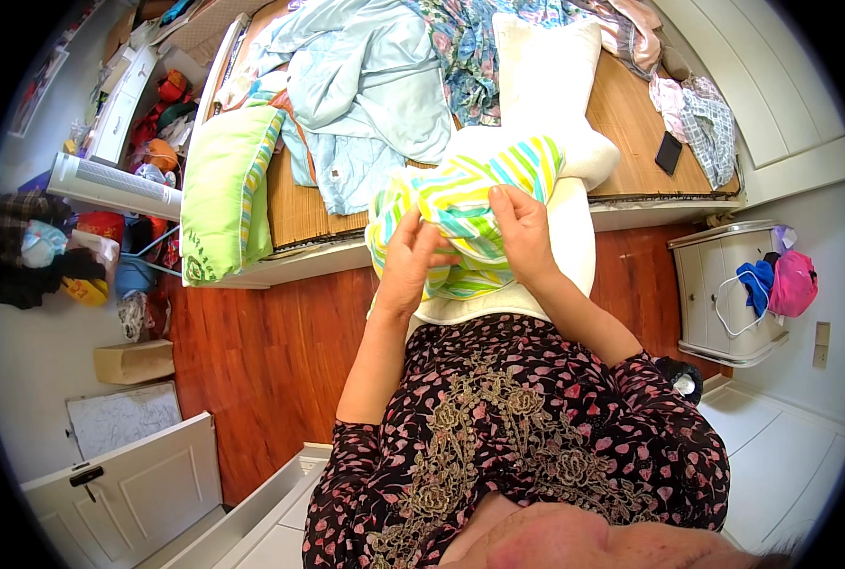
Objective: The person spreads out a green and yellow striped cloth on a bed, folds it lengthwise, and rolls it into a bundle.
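Note:
Striped cloth in yellow, green, blue and white lies bunched in front of me, maybe a pillowcase; its full shape is hidden by folds. On its near left part, my left hand is closed with the fingers pinching an edge. My right hand pinches the same cloth a little to the right, thumb on top. Beneath the cloth a thick cream-white padded piece hangs over the bed edge towards my lap and reaches back across the bed.
The bed mat carries a light blue cover, a blue floral cloth, a green pillow and a black phone. A small cabinet stands at right, a white door at lower left. Clothes and bags pile up at far left.

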Tool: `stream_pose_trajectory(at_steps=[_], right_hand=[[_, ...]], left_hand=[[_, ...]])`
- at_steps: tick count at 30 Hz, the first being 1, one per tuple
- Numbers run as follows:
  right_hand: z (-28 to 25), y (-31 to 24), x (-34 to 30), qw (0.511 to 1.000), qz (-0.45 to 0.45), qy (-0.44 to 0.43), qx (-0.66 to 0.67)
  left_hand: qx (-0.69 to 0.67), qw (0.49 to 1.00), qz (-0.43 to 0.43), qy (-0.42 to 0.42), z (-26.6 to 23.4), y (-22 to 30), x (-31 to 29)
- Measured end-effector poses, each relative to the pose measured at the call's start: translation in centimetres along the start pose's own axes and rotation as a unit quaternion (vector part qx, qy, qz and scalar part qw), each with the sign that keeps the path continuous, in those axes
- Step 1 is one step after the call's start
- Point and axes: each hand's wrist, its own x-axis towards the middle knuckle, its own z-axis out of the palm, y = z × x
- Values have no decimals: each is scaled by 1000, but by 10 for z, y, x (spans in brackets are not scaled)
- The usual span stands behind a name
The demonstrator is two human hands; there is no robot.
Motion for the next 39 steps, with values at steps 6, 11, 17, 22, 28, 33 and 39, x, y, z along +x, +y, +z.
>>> stream_pose_trajectory(at_steps=[6, 11, 17, 22, 28, 33, 39], right_hand=[[15, -17, -9, 943, -243, -45, -221], [5, -16, 0, 956, -202, 0, -214], [9, -18, -2, 953, -213, 13, -215], [11, -16, -3, 968, -164, 16, -190], [6, 12, 2, 999, 21, 0, 32], [6, 21, 2, 989, 90, -35, 108], [-7, -32, 12, 958, -183, 39, -218]], left_hand=[[-1, 996, -48, 76, 11, -8, 5], [-35, 995, -78, 60, 3, -21, 5], [-19, 993, -63, 96, -3, -29, 6], [-158, 983, -15, 94, -13, -34, 11], [-374, 927, -11, 25, -16, -29, 12], [-423, 906, -17, 10, 1, -12, 10], [-339, 940, 22, 26, -8, -13, 7]])
